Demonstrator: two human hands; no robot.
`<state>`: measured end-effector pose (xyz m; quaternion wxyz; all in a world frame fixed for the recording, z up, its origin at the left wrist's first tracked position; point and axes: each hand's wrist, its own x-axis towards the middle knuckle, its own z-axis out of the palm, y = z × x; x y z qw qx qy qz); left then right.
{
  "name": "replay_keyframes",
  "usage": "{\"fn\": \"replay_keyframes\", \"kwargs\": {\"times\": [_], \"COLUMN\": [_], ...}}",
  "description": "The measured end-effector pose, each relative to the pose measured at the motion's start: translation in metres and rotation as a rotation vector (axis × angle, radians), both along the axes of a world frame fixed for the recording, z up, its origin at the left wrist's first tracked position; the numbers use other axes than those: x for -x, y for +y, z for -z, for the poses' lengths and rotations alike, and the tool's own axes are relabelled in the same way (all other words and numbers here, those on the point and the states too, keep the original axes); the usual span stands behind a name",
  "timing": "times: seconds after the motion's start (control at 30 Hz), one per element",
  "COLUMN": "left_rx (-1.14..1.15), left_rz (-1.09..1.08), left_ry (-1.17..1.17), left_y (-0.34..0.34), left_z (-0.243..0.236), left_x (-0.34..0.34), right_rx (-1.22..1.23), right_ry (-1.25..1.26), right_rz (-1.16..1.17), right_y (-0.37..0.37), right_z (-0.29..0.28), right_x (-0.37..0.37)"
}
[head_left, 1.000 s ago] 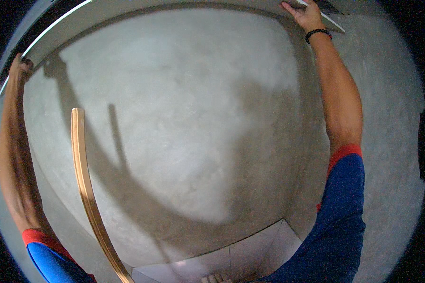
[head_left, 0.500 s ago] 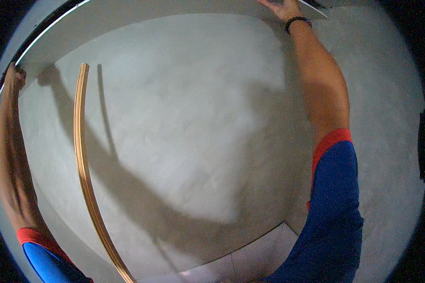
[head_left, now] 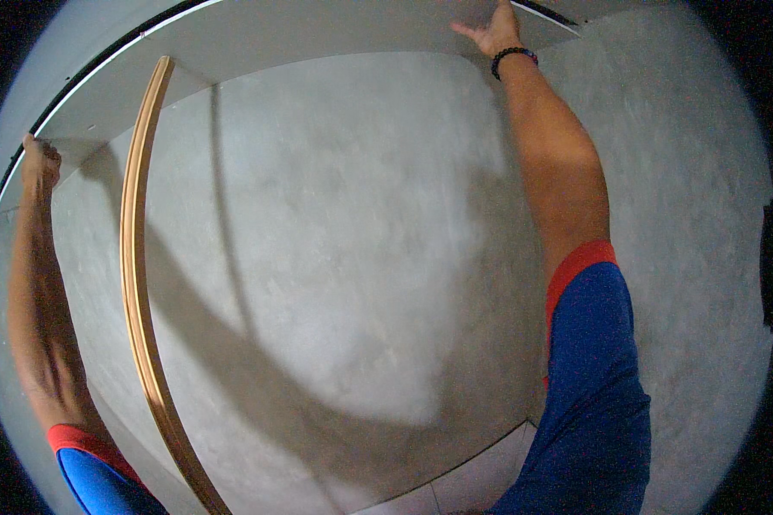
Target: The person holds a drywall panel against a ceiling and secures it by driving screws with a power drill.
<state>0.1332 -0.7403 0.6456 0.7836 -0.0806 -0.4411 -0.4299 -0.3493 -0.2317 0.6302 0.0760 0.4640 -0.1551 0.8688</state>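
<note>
Overhead, a long grey board (head_left: 318, 27) with a thin white edge spans the top of the view. At its left end my left hand (head_left: 40, 163) is closed at the edge, fingers curled, thumb up along the rim. My right hand (head_left: 496, 36), a dark beaded bracelet (head_left: 514, 57) at the wrist, is raised against the board farther right. Its thumb stretches left, and some fingertips are cut off by the upper border. Between my arms rises a long grooved wooden strip (head_left: 134, 232), its top end overlapping the board; neither hand is on it.
A grey plastered wall (head_left: 343, 215) stands in front of me, carrying shadows of my arms and the strip. Pale tiles (head_left: 472, 476) show at the bottom. A dark gap (head_left: 137, 36) runs along the board's outer edge.
The wooden strip's top has risen in view, from beneath the board to overlapping it. My right hand appears lower and farther left, thumb extended; the whole view has shifted slightly. My left hand remains at the edge.
</note>
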Motion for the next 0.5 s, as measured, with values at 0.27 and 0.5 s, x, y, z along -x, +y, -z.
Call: {"fn": "replay_keyframes", "kwargs": {"times": [0.27, 0.5], "left_rx": [0.054, -0.039], "left_rz": [-0.041, -0.107], "left_ry": [-0.034, 0.034], "left_y": [-0.153, -0.289], "left_z": [-0.05, -0.07], "left_x": [0.034, 0.091], "right_rx": [-0.04, -0.08], "right_ry": [0.083, -0.11], "right_rz": [-0.009, -0.007], "right_y": [-0.18, -0.379], "right_z": [-0.056, -0.096], "right_x": [0.054, 0.048]}}
